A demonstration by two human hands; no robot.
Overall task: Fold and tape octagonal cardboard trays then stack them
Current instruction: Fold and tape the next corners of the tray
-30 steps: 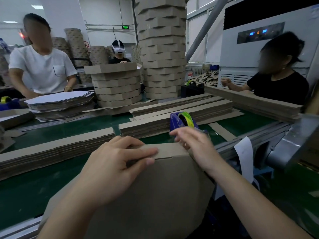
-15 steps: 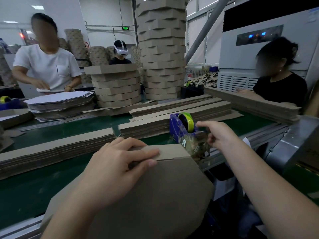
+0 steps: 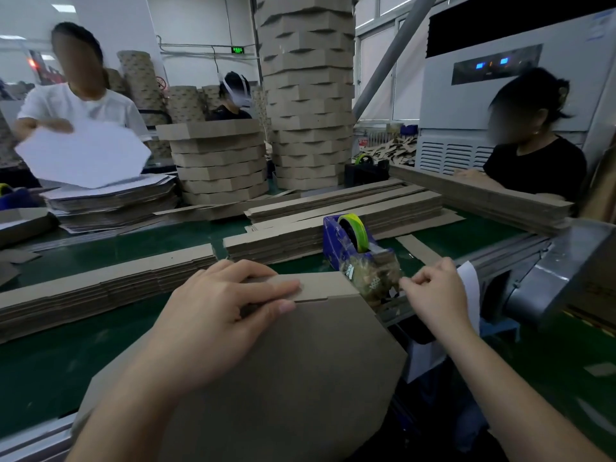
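A brown octagonal cardboard tray (image 3: pixel 300 378) stands tilted toward me at the near edge of the green belt. My left hand (image 3: pixel 213 315) grips its top rim, thumb on the outer face, holding a folded side strip (image 3: pixel 320 286) against it. Just behind the tray's right corner sits a blue tape dispenser (image 3: pixel 353 248) with a yellow-green roll. My right hand (image 3: pixel 433 291) pinches the clear tape end at the dispenser's front cutter.
Flat cardboard strip stacks (image 3: pixel 100 288) (image 3: pixel 333 228) lie across the green belt (image 3: pixel 66 361). Stacked finished trays (image 3: pixel 216 165) and a tall tower (image 3: pixel 306 95) stand behind. Three people work around the belt; one lifts a white octagonal sheet (image 3: pixel 83 155). A metal machine edge (image 3: pixel 566 271) is at right.
My right hand left the tray's rim, reached to the dispenser and now pinches the tape end. My left hand has kept its hold. The person at far left lifted a white sheet.
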